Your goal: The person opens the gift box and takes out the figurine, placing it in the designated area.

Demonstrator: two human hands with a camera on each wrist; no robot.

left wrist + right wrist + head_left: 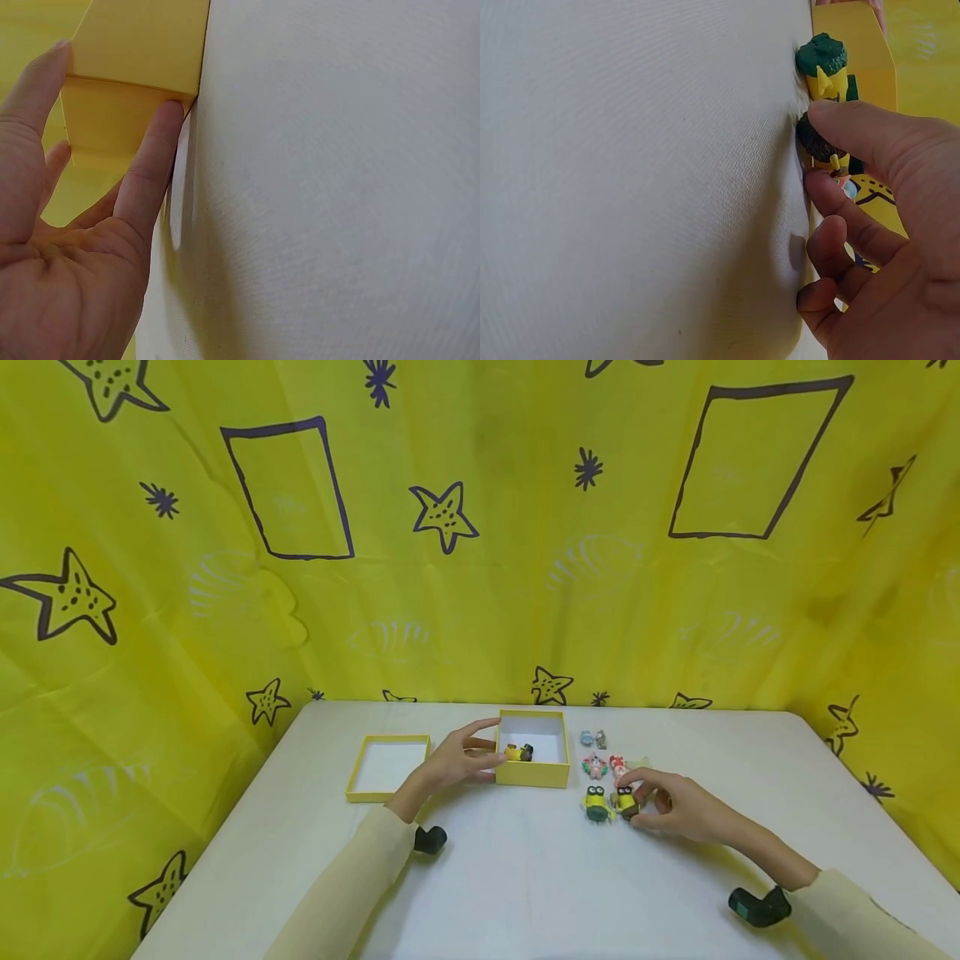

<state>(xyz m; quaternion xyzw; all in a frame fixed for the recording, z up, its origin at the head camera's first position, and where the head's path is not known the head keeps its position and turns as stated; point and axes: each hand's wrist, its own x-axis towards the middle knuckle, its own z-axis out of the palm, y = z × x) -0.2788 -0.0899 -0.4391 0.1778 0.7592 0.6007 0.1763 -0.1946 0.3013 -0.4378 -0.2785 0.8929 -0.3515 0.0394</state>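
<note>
In the head view, my left hand lies against the left side of a yellow open box. Its fairly straight fingers touch the wall and corner, as the left wrist view also shows. Inside the box, small yellow and dark figures lie near the front wall. My right hand pinches a Minion figurine with a brown shaggy skirt between thumb and index finger, low at the table. A second Minion figurine with a green skirt stands just left of it.
A yellow-rimmed white lid lies left of the box. Behind the Minions are a pink figurine and a red-and-white one. Small blue and grey figurines stand farther back. A yellow curtain hangs behind the white table.
</note>
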